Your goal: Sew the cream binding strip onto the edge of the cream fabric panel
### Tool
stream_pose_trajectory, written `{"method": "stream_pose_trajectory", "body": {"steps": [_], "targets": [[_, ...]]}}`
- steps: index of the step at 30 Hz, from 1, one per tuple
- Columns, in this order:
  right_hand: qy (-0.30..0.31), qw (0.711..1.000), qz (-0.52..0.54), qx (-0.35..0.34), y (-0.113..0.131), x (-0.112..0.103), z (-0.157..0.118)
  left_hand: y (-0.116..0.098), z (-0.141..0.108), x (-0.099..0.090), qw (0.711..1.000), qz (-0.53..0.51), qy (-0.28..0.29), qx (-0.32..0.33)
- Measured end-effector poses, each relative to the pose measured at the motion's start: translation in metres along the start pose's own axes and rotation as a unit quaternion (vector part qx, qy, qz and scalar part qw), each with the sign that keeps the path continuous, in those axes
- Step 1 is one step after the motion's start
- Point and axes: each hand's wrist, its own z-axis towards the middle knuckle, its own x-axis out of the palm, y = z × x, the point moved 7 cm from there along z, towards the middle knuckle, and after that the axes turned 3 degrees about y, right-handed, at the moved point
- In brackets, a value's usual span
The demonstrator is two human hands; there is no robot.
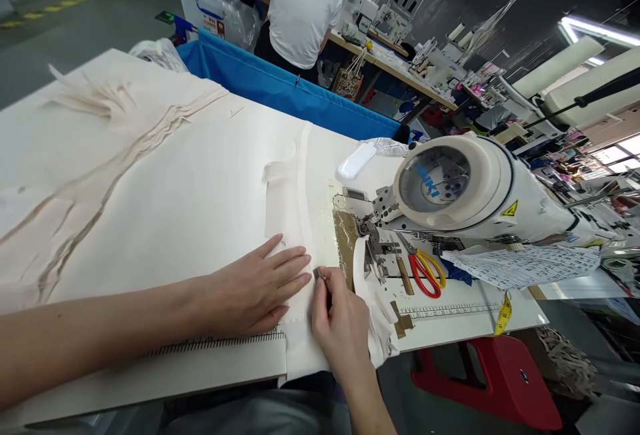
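Left hand (257,287) lies flat on cloth (283,201), right hand (346,318) pinches a metal piece (319,273); sewing machine (460,181) crowds two o'clock, scissors (418,255) three.

Cream cloth (286,205) lying flat, partly under left hand (250,288); small metallic piece (319,273) in right fingers (337,283).

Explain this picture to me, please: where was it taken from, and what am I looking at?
There is no robot here: the camera sits on a person's head, looking forward and down. Their bare left hand lies flat on white cloth on the table. The right hand pinches a small metal piece, too small to identify. On the right is a sewing machine, with red-and-yellow scissors beside it. Beyond the table, a co-worker in white faces away.
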Motion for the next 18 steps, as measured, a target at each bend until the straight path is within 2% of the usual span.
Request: {"method": "stream_pose_trajectory", "body": {"steps": [5,10,14,18], "targets": [[0.008,0.999,-0.03,-0.024,0.005,-0.004,-0.006,-0.003,0.002,-0.004,1.0,0.025,-0.002,0.001],[0.022,0.999,-0.019,-0.036,-0.001,-0.018,-0.028,-0.004,0.003,-0.004,1.0,0.027,0.006,-0.004],[0.04,0.998,0.057,0.009,-0.015,-0.02,-0.042,-0.005,0.002,-0.003,1.0,0.011,0.006,-0.006],[0.012,0.993,0.096,0.062,-0.021,-0.016,-0.042,-0.008,0.002,-0.001,1.0,-0.017,0.023,0.013]]}}
